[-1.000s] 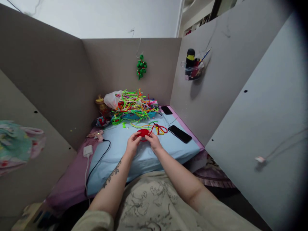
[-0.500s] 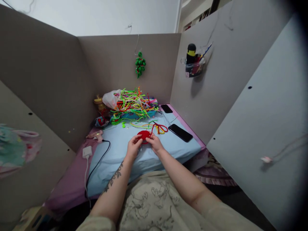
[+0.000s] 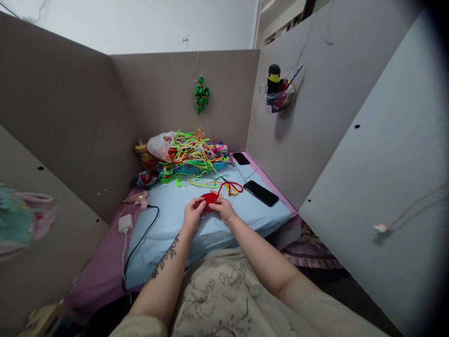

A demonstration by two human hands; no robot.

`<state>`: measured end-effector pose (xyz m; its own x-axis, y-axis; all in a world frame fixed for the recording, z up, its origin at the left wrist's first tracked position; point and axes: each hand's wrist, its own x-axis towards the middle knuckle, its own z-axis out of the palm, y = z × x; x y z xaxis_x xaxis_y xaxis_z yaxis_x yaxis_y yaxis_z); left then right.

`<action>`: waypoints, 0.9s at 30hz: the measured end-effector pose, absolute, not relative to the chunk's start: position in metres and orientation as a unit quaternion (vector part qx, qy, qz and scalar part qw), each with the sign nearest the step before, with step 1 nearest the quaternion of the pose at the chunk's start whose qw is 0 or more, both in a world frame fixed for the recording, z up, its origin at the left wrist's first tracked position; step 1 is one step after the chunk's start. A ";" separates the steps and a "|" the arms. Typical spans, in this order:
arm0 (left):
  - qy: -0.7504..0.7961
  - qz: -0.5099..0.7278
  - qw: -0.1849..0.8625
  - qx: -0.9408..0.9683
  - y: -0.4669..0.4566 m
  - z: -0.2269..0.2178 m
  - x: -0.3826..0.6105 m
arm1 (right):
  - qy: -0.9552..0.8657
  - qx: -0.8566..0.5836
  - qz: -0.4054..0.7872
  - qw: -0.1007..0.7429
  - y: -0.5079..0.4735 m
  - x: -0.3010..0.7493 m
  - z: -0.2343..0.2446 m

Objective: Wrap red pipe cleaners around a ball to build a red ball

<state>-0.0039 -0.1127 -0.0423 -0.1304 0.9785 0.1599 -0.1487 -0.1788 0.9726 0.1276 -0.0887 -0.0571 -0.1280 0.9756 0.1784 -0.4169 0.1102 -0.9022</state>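
Standing here, I see the person's left grip (image 3: 192,214) pinching one side of a flat red piece (image 3: 210,198) and the right grip (image 3: 224,209) pinching the other, over the blue-covered surface (image 3: 164,238). A red strand (image 3: 237,188) loops beside the larger phone (image 3: 261,193).

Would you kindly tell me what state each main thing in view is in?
Red piece, held between the left hand and right hand
Larger phone, lying flat, screen dark
Smaller phone, screen dark
Colourful strands, heaped loosely
Green ornament, hanging
Glue gun, lying down
White adapter, cable attached
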 end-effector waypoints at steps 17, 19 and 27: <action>0.459 0.614 0.423 0.483 -0.114 -0.049 -0.001 | -0.417 -0.311 0.598 0.610 -0.082 0.125 -0.068; 0.460 0.615 0.423 0.480 -0.114 -0.048 -0.001 | -0.419 -0.310 0.599 0.608 -0.083 0.125 -0.067; 0.452 0.628 0.425 0.470 -0.114 -0.046 -0.001 | -0.426 -0.308 0.588 0.615 -0.086 0.125 -0.064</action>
<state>-0.0009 -0.1141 -0.0461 -0.1969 0.9587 0.2052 -0.1084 -0.2293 0.9673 0.1248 -0.0859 -0.0641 -0.0537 0.9855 0.1611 -0.4601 0.1188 -0.8799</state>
